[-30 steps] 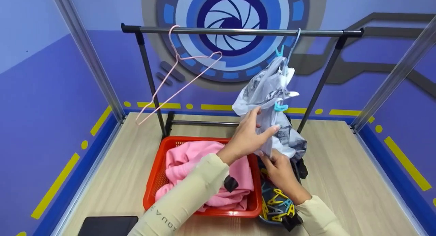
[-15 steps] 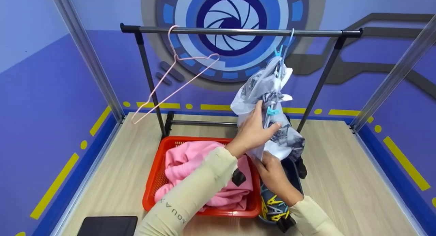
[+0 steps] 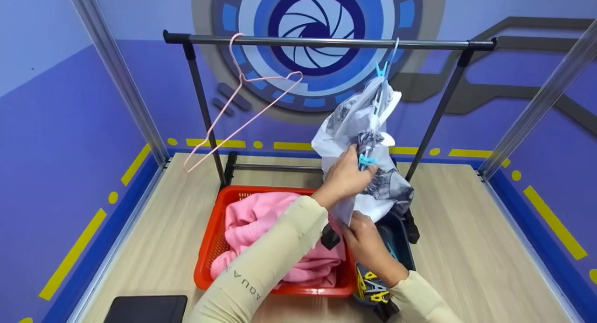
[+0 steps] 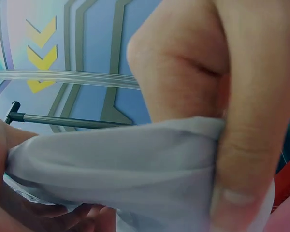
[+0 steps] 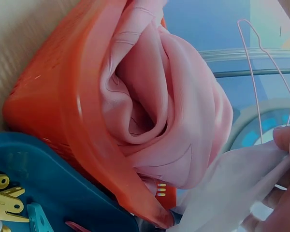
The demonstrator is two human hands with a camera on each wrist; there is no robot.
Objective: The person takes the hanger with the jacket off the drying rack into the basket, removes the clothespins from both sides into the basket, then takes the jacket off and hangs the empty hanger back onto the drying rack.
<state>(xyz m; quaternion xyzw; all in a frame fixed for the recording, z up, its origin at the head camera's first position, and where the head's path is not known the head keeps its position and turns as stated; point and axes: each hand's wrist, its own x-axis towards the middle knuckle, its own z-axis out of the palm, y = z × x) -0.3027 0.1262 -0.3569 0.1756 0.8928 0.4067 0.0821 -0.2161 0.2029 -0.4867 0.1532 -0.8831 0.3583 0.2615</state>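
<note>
A grey-white patterned garment (image 3: 343,122) hangs from a light-blue hanger (image 3: 394,57) on the rack bar. One teal clip (image 3: 381,70) stands at its top, another teal clip (image 3: 367,160) lower down. My left hand (image 3: 347,176) grips the cloth beside the lower clip, thumb close under the clip. Below it, my right hand (image 3: 366,239) pinches the garment's lower edge between thumb and fingers. The left wrist view shows fingers and thumb holding a taut fold of pale cloth (image 4: 130,159). In the right wrist view, pale cloth (image 5: 222,188) stretches toward fingers at the right edge.
A pink hanger (image 3: 242,122) hangs on the rack's left part. Below stands a red basket (image 3: 205,262) with pink clothing (image 3: 266,220). Right of it is a dark blue bin (image 3: 406,239) with several clips. A black flat object (image 3: 145,309) lies at the front left.
The garment's lower part and the lower teal clip have moved left and slightly down with both hands. The blue hanger's hook has slid left along the bar.
</note>
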